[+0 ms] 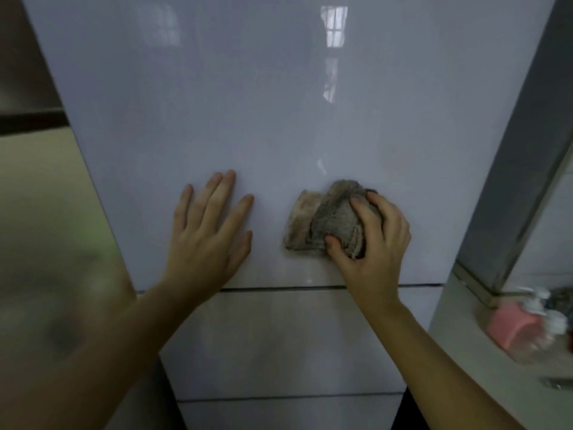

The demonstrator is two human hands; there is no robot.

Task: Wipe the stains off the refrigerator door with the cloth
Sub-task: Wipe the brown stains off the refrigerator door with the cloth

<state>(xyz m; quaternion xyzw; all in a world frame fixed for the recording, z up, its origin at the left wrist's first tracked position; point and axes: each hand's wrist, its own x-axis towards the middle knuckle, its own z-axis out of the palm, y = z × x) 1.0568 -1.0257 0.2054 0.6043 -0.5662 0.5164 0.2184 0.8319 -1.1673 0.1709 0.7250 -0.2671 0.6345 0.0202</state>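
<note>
The glossy pale refrigerator door [248,103] fills the middle of the view and reflects a window near the top. My right hand [375,240] grips a bunched grey and beige cloth [322,221] and presses it against the lower part of the upper door. My left hand [210,228] lies flat on the door to the left of the cloth, fingers spread, holding nothing. No stain stands out clearly on the door; a faint pinkish patch [400,159] shows up and to the right of the cloth.
A dark seam [279,287] below my hands separates the upper door from a lower drawer front [279,342]. To the right stands a white counter [471,352] with a pink pump bottle [514,327] and a grey wall edge [511,181]. A beige wall lies left.
</note>
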